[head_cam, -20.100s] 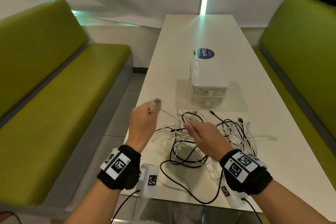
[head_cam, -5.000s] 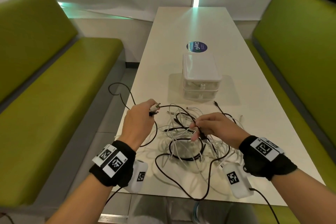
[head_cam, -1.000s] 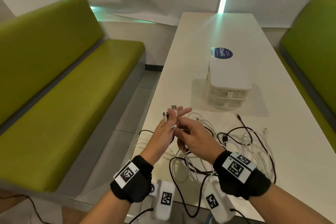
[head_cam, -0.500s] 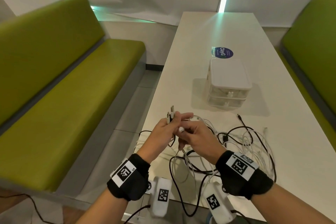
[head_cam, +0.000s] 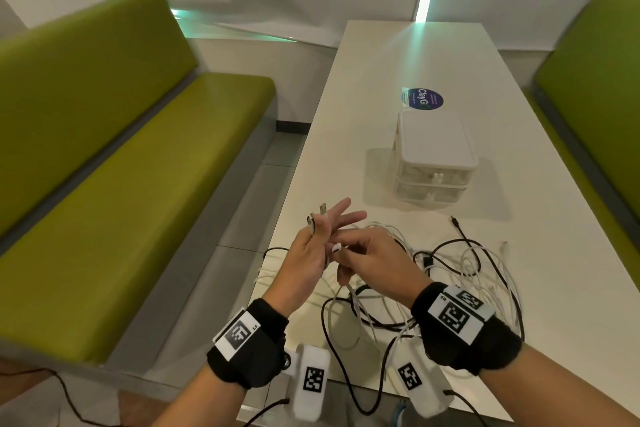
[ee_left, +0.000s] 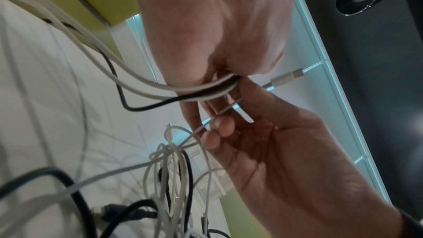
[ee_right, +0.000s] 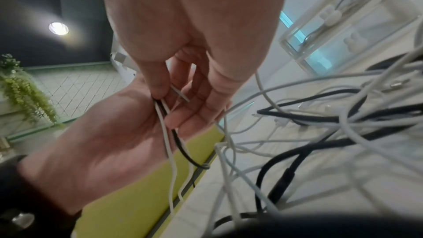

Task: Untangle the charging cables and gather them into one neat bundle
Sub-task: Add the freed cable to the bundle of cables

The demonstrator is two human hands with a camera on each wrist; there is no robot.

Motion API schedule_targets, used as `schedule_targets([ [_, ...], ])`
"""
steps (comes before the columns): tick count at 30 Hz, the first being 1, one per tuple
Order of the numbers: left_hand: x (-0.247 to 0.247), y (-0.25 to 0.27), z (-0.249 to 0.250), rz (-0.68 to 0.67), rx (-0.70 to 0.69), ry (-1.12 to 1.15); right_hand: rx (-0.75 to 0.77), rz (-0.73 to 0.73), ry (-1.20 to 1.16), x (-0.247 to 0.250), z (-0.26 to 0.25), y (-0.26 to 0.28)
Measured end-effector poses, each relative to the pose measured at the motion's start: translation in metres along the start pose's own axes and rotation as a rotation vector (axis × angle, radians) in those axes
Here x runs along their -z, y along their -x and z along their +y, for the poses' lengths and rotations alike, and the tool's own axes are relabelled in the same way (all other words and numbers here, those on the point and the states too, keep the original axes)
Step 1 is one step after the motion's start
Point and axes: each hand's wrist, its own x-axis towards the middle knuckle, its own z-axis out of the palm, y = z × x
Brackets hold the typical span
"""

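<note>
A tangle of white and black charging cables lies on the white table near its front edge. My left hand is raised over the table's left edge. Its thumb clamps several cable ends against the palm, two USB plugs stick up, and the fingers point straight out. My right hand is right beside it and pinches a thin white cable near its plug end. The held cables trail down into the tangle.
A small white two-drawer box stands mid-table behind the tangle, with a round blue sticker beyond it. Green benches flank the table. Some held cables hang over the left table edge.
My left fingers, curled over the cable ends half a second ago, have straightened out again. The right hand stays pressed close with its white cable end.
</note>
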Motion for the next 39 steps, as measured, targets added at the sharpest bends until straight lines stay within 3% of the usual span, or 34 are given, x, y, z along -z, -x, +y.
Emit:
schedule_targets([
  [6, 0.001, 0.001, -0.001, 0.002, -0.010, -0.103, 0.064, -0.013, 0.002, 0.001, 0.000, 0.001],
  [13, -0.004, 0.002, 0.000, 0.088, 0.105, 0.014, 0.018, -0.016, 0.029, -0.008, -0.001, 0.002],
  [18, -0.002, 0.004, -0.003, 0.035, 0.155, 0.095, 0.022, 0.003, -0.064, -0.008, -0.002, 0.005],
  [23, 0.002, -0.002, -0.014, 0.115, 0.081, 0.048, -0.009, 0.021, -0.005, -0.002, -0.008, 0.002],
  [26, 0.000, -0.001, -0.017, 0.084, 0.042, -0.010, -0.053, 0.020, 0.007, 0.002, -0.012, 0.000],
  [32, -0.003, -0.001, -0.021, -0.032, -0.013, -0.161, -0.087, -0.123, 0.181, 0.013, -0.023, -0.002],
  [35, -0.005, 0.000, -0.017, -0.008, -0.020, -0.145, -0.083, -0.189, 0.352, 0.013, -0.023, -0.006],
  [39, -0.006, 0.001, -0.019, 0.073, -0.064, -0.212, -0.022, -0.231, 0.364, 0.016, -0.024, -0.007],
])
